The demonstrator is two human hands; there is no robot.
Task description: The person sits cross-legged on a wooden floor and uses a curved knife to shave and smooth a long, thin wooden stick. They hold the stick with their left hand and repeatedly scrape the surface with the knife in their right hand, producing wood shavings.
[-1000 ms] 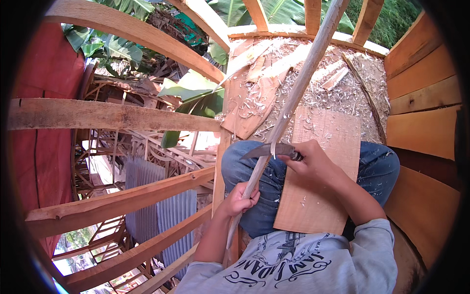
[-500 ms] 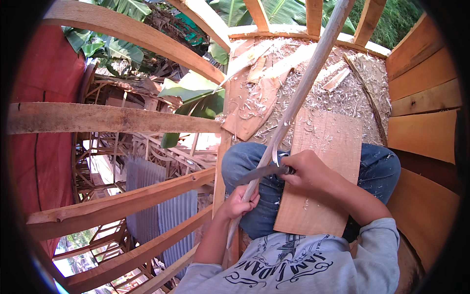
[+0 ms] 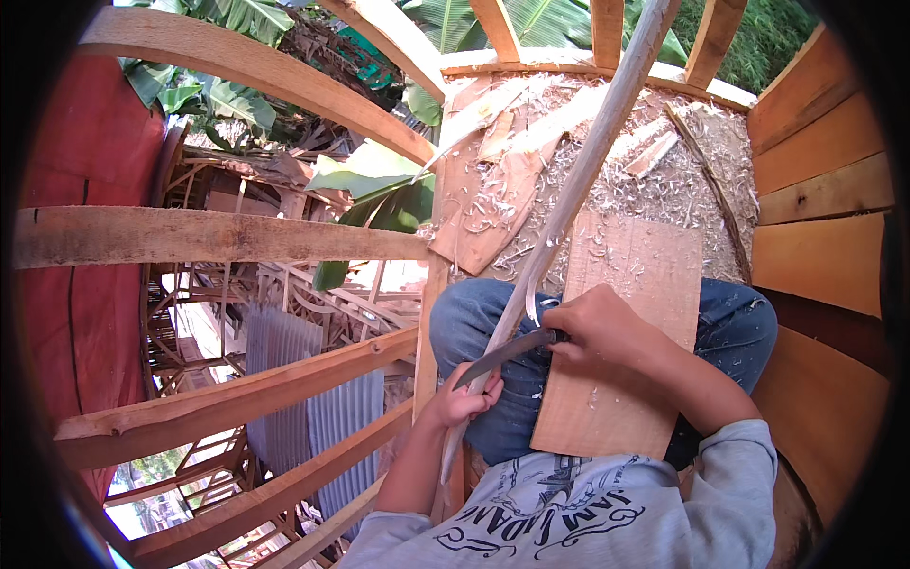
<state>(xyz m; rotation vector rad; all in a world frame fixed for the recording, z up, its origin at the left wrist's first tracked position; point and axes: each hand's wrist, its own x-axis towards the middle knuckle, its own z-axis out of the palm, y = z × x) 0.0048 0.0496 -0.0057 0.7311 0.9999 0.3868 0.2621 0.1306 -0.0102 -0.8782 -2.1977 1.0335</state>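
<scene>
A long pale wooden pole (image 3: 569, 204) slants from the upper right down past my left knee. My left hand (image 3: 462, 394) is wrapped round its lower part. In my right hand (image 3: 599, 327) I grip a knife (image 3: 512, 353) by its handle, which the fingers mostly hide. Its dark, slightly curved blade lies across the pole, with the tip close to my left fingers. A thin curled shaving (image 3: 532, 305) stands off the pole just above the blade. Across my lap rests a flat wooden board (image 3: 630, 284), beneath my right forearm.
Wood shavings and loose planks (image 3: 502, 194) cover the floor ahead. Wooden rails (image 3: 218, 234) run along the left, with scrap wood and corrugated sheets (image 3: 346, 427) beyond them. A plank wall (image 3: 823, 256) closes off the right side. A dark strip of wood (image 3: 709, 175) lies at the far right.
The knife blade has turned so its tip points lower, toward my left hand. My right hand has shifted slightly up. The pole and left hand stay nearly in place.
</scene>
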